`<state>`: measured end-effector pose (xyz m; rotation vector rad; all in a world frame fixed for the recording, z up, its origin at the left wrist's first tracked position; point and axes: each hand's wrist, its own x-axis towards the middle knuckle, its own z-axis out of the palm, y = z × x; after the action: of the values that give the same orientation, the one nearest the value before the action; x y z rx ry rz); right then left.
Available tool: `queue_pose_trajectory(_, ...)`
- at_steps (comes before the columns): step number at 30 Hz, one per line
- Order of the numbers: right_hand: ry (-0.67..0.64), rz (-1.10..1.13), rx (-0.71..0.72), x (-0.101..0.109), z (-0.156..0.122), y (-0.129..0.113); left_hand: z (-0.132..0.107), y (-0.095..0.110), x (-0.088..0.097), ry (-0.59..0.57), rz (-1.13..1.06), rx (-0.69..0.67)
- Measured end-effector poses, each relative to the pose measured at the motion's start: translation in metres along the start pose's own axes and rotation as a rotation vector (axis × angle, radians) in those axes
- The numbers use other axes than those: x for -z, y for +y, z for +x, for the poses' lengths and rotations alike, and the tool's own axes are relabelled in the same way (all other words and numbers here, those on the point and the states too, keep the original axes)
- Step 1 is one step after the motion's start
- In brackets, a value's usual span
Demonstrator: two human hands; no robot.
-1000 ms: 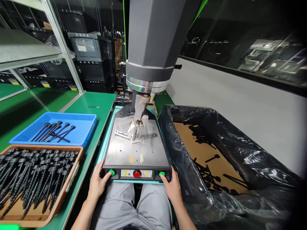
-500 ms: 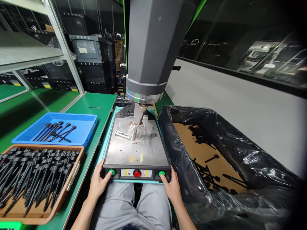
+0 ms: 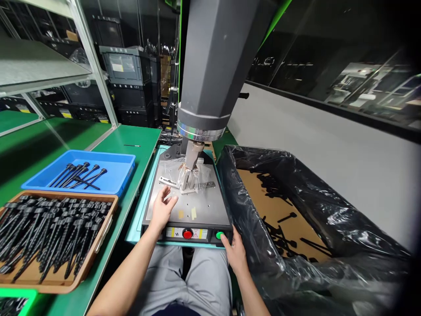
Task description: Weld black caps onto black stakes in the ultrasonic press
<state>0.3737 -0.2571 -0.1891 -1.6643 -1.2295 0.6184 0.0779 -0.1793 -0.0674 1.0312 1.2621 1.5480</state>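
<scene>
My left hand (image 3: 162,208) is over the metal plate (image 3: 200,211) of the press, fingers apart and nothing in them. Its fingertips are just short of the clear plastic-wrapped fixture (image 3: 188,181). The press's metal tool tip (image 3: 192,157) comes down at that fixture; any part inside is hard to make out. At the base's front right corner, my right hand (image 3: 237,254) has its thumb at the green button (image 3: 219,235), with its other fingers stretched along the side. A red button (image 3: 187,233) sits mid-panel.
To the left, a brown tray (image 3: 110,228) holds many black ribbed stems with round heads, and a blue tray (image 3: 126,173) behind it holds several more. Close on the right stands a bin lined with black plastic (image 3: 263,263), black pieces lying on its cardboard. The grey press head (image 3: 210,66) hangs overhead.
My left hand has left the left green button and moved forward and right over the plate. My right hand stays by its button. The view has shifted slightly.
</scene>
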Motion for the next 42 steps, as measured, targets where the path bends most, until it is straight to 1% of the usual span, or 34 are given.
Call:
queue_pose_trajectory(1, 0.044, 0.009, 0.01, 0.0, 0.0, -0.004, 0.008, 0.001, -0.008, -0.008, -0.046, 0.019)
queue_pose_trajectory(3, 0.177, 0.012, 0.065, 0.0, -0.002, -0.016, 0.019, 0.002, -0.021, -0.043, -0.138, 0.062)
queue_pose_trajectory(5, 0.279, 0.045, 0.128, -0.005, -0.005, -0.032, 0.025, 0.006, -0.029, -0.088, -0.216, 0.101)
queue_pose_trajectory(6, 0.285, 0.092, 0.143, -0.009, -0.006, -0.041, 0.026, 0.008, -0.032, -0.104, -0.24, 0.114)
queue_pose_trajectory(7, 0.256, 0.156, 0.141, -0.014, -0.007, -0.051, 0.026, 0.011, -0.035, -0.114, -0.255, 0.122)
queue_pose_trajectory(8, 0.198, 0.228, 0.121, -0.02, -0.007, -0.061, 0.026, 0.013, -0.037, -0.119, -0.263, 0.125)
queue_pose_trajectory(10, 0.015, 0.357, 0.05, -0.036, -0.007, -0.08, 0.023, 0.019, -0.04, -0.116, -0.257, 0.121)
queue_pose_trajectory(14, -0.457, 0.474, -0.104, -0.074, 0.0, -0.12, 0.018, 0.03, -0.044, -0.119, -0.222, 0.108)
queue_pose_trajectory(16, -0.591, 0.514, -0.112, -0.093, 0.008, -0.14, 0.017, 0.034, -0.046, -0.129, -0.243, 0.119)
queue_pose_trajectory(18, -0.622, 0.533, -0.03, -0.111, 0.019, -0.16, 0.016, 0.038, -0.048, -0.129, -0.294, 0.137)
queue_pose_trajectory(19, -0.605, 0.531, 0.03, -0.118, 0.025, -0.168, 0.015, 0.04, -0.049, -0.128, -0.328, 0.146)
queue_pose_trajectory(21, -0.517, 0.52, 0.139, -0.131, 0.039, -0.183, 0.015, 0.044, -0.05, -0.132, -0.399, 0.173)
queue_pose_trajectory(24, -0.389, 0.524, 0.218, -0.141, 0.058, -0.194, 0.017, 0.05, -0.05, -0.165, -0.462, 0.218)
queue_pose_trajectory(26, -0.303, 0.533, 0.233, -0.141, 0.069, -0.197, 0.019, 0.053, -0.048, -0.191, -0.488, 0.217)
queue_pose_trajectory(29, -0.086, 0.525, 0.224, -0.136, 0.083, -0.197, 0.021, 0.054, -0.046, -0.184, -0.512, 0.207)
queue_pose_trajectory(31, 0.054, 0.495, 0.255, -0.132, 0.092, -0.198, 0.021, 0.054, -0.045, -0.167, -0.505, 0.207)
queue_pose_trajectory(34, 0.172, 0.4, 0.324, -0.128, 0.105, -0.199, 0.02, 0.054, -0.044, -0.165, -0.484, 0.194)
queue_pose_trajectory(36, 0.174, 0.323, 0.363, -0.128, 0.112, -0.2, 0.02, 0.055, -0.044, -0.173, -0.472, 0.197)
queue_pose_trajectory(40, 0.061, 0.218, 0.476, -0.13, 0.124, -0.208, 0.021, 0.057, -0.045, -0.181, -0.458, 0.212)
queue_pose_trajectory(42, 0.032, 0.191, 0.517, -0.131, 0.131, -0.214, 0.022, 0.058, -0.044, -0.182, -0.454, 0.213)
